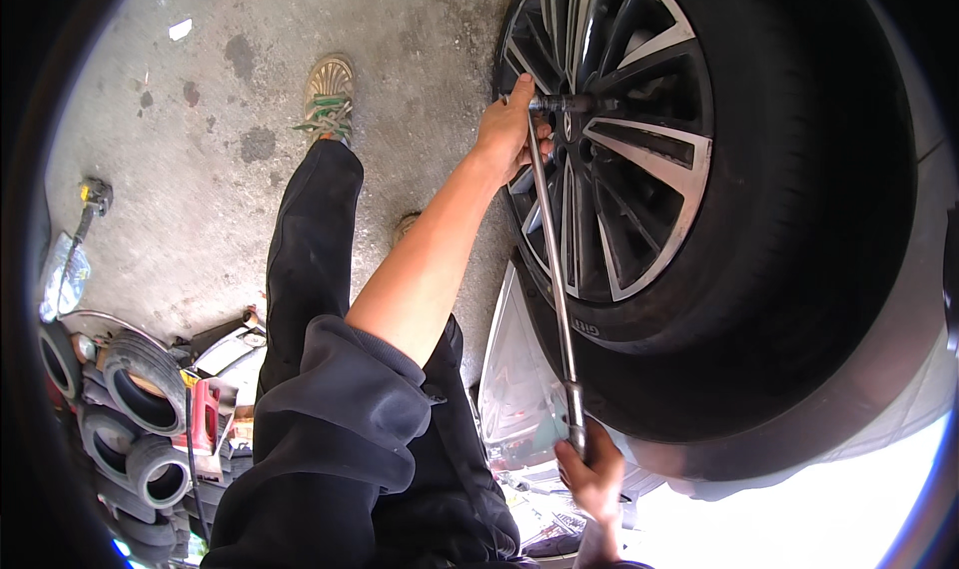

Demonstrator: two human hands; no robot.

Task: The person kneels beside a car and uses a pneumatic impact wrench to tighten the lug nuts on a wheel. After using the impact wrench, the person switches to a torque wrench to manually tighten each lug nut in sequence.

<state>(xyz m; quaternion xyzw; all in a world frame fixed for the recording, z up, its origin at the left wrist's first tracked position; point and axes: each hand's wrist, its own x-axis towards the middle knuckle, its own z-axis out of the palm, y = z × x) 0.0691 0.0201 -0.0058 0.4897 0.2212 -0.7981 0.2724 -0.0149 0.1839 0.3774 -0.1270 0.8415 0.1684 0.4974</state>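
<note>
A black tyre [799,219] on a silver and black multi-spoke alloy wheel [639,169] fills the right side. A long metal lug wrench [554,269] has its socket end on the wheel near the hub and its handle runs down toward me. My left hand [511,124] grips the wrench at its bent head, next to the spokes. My right hand [591,474] is closed around the lower end of the handle, just below the tyre. The dark sleeve on my left arm is pushed up above the elbow.
My leg in dark trousers stretches over stained concrete [220,169] to a shoe [329,94]. Several stacked tyres [140,409] and a red object [205,414] lie at lower left. A hose with a tool [90,204] lies at far left. Pale car bodywork [514,389] borders the wheel.
</note>
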